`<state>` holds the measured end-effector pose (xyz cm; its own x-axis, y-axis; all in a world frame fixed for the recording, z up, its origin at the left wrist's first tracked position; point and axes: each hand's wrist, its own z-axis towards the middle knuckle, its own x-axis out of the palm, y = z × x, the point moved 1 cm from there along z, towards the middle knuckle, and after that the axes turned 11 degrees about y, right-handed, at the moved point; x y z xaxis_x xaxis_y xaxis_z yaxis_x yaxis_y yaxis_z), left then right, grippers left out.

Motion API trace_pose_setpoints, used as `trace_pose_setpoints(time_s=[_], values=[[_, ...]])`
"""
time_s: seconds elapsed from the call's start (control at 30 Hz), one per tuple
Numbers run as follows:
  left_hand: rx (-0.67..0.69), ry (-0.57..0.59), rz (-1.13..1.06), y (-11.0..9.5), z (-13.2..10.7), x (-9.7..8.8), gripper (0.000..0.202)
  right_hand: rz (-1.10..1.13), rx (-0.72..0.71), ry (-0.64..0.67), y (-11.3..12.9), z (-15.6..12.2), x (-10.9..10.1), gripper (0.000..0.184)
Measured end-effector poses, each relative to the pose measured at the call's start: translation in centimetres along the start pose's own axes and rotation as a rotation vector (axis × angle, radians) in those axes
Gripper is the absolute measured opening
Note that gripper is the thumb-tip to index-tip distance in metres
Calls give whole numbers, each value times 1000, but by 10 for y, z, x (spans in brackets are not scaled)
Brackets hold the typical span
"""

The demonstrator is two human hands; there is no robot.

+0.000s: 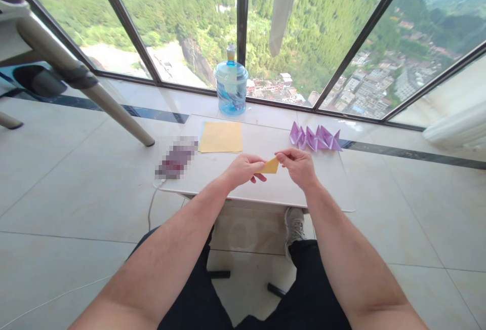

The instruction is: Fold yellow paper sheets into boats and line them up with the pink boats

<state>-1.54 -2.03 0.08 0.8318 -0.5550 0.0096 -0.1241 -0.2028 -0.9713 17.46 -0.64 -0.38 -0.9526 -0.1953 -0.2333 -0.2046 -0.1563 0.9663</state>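
Between my two hands, above the front part of the white table point(212, 178), is a small piece of folded yellow paper point(271, 167). My left hand point(246, 169) grips its left end, thumb on top and fingers beneath. With thumb and forefinger, my right hand point(296, 164) pinches the paper's upper right corner. A stack of flat yellow paper sheets point(220, 136) lies toward the back of the table, left of my hands. At the back right stands a row of several folded purple paper pieces point(313, 137).
A blurred-out object point(176, 158) with a white cable point(151, 208) lies at the table's left end. Behind the table, a blue water jug point(231, 87) stands by the window. A chair or stand leg point(114, 110) slants down at left. My shoe point(294, 226) is under the table's front edge.
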Motion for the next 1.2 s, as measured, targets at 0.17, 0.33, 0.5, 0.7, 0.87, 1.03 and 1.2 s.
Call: trace_pose_setpoints(time_s=[0.17, 0.33, 0.5, 0.7, 0.87, 1.03, 1.2], values=[[67, 100, -139, -4, 0, 5, 58, 93, 4, 81, 1, -2, 4, 56], [128, -9, -190, -4, 6, 14, 70, 141, 44, 81, -1, -3, 11, 57], [137, -90, -119, -1, 13, 21, 78, 177, 120, 77, -4, -3, 14, 38], [165, -120, -77, 1, 16, 22, 50, 226, 101, 103, -7, -1, 13, 36], [212, -192, 9, 7, 19, 24, 43, -105, 60, -4, -1, -5, 16, 19], [295, -320, 237, 11, 19, 32, 42, -510, 87, -91, 11, -11, 22, 13], [324, -366, 414, 12, 18, 38, 43, -581, 141, -94, 13, -11, 24, 13]])
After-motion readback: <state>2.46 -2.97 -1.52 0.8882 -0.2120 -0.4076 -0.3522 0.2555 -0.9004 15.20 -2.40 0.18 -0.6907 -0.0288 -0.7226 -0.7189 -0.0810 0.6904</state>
